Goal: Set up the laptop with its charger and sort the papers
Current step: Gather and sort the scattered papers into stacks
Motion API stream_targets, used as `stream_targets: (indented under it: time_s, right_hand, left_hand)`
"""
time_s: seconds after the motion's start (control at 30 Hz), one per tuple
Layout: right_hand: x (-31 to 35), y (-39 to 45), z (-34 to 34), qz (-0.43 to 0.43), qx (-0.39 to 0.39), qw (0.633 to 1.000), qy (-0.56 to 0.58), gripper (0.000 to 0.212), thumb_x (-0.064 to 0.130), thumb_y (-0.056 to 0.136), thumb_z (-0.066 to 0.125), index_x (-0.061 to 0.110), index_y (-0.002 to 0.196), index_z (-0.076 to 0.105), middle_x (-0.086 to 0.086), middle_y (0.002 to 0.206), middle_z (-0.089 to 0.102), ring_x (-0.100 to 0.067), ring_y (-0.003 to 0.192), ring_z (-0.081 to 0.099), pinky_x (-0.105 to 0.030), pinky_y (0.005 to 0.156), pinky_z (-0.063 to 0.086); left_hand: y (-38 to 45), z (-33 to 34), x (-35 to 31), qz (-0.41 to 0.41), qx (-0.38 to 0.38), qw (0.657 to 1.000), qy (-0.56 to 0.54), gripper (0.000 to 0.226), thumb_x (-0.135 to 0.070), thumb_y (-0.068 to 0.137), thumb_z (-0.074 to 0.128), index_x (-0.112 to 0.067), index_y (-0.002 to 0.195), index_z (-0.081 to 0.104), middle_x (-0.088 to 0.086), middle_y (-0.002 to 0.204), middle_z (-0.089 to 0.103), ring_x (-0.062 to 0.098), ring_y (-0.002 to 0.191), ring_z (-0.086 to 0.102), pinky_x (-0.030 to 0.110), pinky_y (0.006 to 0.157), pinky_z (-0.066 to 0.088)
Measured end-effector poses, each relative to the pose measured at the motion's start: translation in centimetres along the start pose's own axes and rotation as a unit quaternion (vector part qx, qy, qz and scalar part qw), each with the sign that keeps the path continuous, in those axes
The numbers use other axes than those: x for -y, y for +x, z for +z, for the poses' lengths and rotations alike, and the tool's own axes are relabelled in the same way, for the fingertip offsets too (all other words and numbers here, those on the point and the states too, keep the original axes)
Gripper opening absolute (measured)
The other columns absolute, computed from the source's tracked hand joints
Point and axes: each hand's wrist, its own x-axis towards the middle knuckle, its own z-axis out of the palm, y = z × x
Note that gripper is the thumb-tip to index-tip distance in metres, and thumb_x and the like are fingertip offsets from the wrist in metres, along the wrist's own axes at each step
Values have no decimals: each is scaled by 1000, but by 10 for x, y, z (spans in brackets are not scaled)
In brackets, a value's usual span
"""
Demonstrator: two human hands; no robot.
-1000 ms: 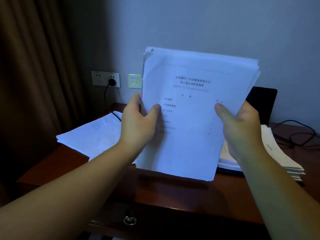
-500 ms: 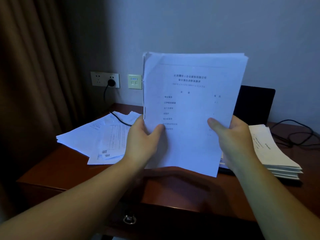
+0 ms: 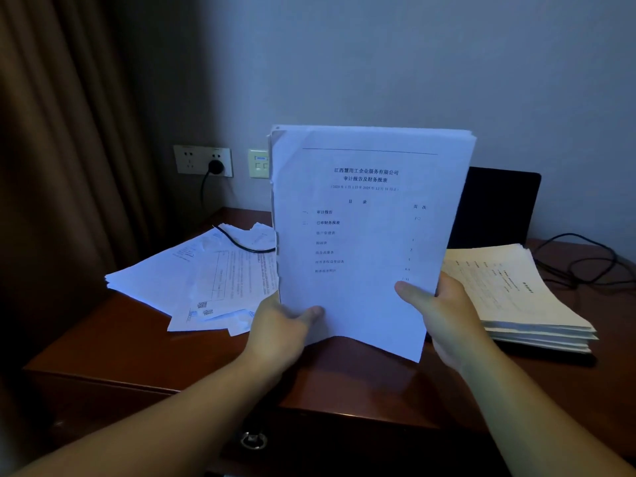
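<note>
**Sheaf held upright over a dim wooden desk**

Nearest the camera, at 6 o'clock, the front edge of the reddish-brown wooden desk (image 3: 144, 346) shows a drawer with a metal ring pull (image 3: 253, 439). Just beyond, both bare forearms reach in. The left hand (image 3: 275, 325) grips the lower left corner of a thick white sheaf of printed pages (image 3: 364, 235), thumb across the front; the right hand (image 3: 444, 311) pinches its lower right edge, thumb likewise on the front sheet. The sheaf stands nearly upright, its bottom edge above the desk top.

At 9 o'clock a loose, fanned heap of white papers (image 3: 192, 280) lies on the desk, a black cable (image 3: 241, 244) crossing its far part. At 3 o'clock sits a squared stack of cream papers (image 3: 516, 297), with tangled dark cords (image 3: 585, 263) behind it near the desk's right end.

Farther back at 1 o'clock, a black laptop screen (image 3: 499, 208) stands open against the grey wall (image 3: 378, 63). At 11 o'clock a wall socket plate (image 3: 203, 161) carries a black plug, and a brown curtain (image 3: 62, 166) hangs at 10 o'clock.
</note>
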Motion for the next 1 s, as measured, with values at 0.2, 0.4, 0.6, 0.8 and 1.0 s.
stream_targets:
  time_s: [0.2, 0.4, 0.6, 0.8, 1.0]
  right_hand:
    - [6, 7, -18, 37, 71, 995, -53, 22, 27, 98, 67, 46, 100, 77, 15, 112, 76, -9, 98, 74, -40, 85, 55]
    - [16, 9, -33, 65, 37, 988, -131, 17, 35, 103, 55, 33, 102, 72, 17, 94, 78, -3, 70, 73, -28, 61, 49]
    - [7, 0, -41, 71, -32, 994, -76, 12, 34, 104, 56, 33, 100, 67, 25, 87, 75, -8, 83, 73, -26, 60, 48]
    - [-5, -7, -32, 85, -130, 986, 59, 16, 23, 100, 60, 26, 95, 75, 14, 88, 78, -9, 75, 75, -26, 61, 52]
    - [-10, -7, -15, 65, -263, 956, 112, 24, 25, 95, 59, 25, 77, 76, 16, 64, 69, -10, 59, 63, -25, 51, 45]
  left_hand:
    - [5, 2, -11, -6, -4, 999, 35, 29, -11, 87, 78, -35, 88, 63, -26, 77, 71, -4, 77, 69, 21, 71, 54]
    - [23, 5, -37, -28, 32, 996, 74, 23, -8, 84, 79, -27, 83, 66, -16, 69, 73, 4, 65, 72, 23, 61, 58]
    - [41, -2, -68, -107, 221, 969, -33, 32, 1, 87, 76, -11, 117, 71, 5, 103, 80, 21, 91, 78, 28, 71, 62]
    - [45, 27, -67, -197, 143, 933, -266, 26, 0, 95, 66, -13, 117, 67, 8, 107, 79, 20, 86, 77, 35, 68, 64]
    - [25, 88, -73, -198, 131, 950, -205, 19, -4, 101, 56, -13, 113, 67, 6, 99, 80, 22, 83, 77, 30, 51, 58]
